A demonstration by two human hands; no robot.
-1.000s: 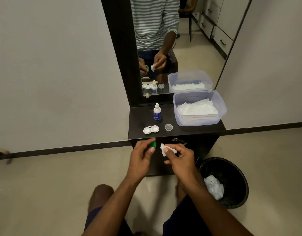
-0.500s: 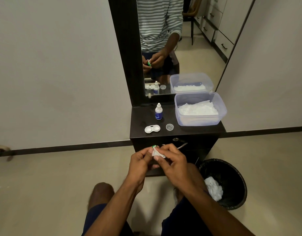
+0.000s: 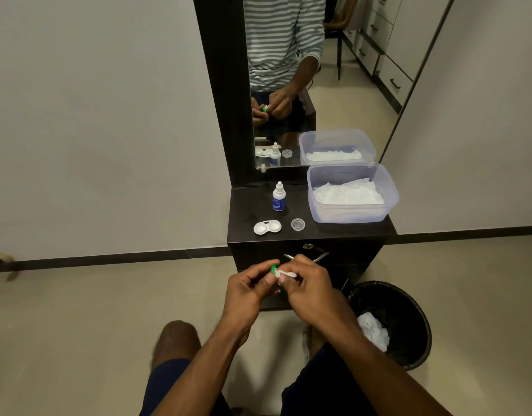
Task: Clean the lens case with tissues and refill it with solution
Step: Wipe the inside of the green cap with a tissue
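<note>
Against the counter's (image 3: 342, 232) back right corner, a clear tub (image 3: 353, 210) is sitting open with tissues (image 3: 347, 193) piled inside, probably parked there so a fresh sheet is always within reach; below the right edge, on the floor, a black bin (image 3: 408, 301) is waiting with a used wad in it. Toward the back, left of the tub, the solution bottle (image 3: 278, 197) is standing upright with its cap on, its blue label too small to read. Near the front edge the white lens case (image 3: 267, 227) is lying open, a clear lid (image 3: 298, 224) just beside it. In front of the counter, the left hand (image 3: 246, 291) is pinching a green cap (image 3: 273, 268) while the right hand (image 3: 309, 288) is gripping a twisted tissue (image 3: 285, 274) and pressing it into the cap, likely wiping its inside.
</note>
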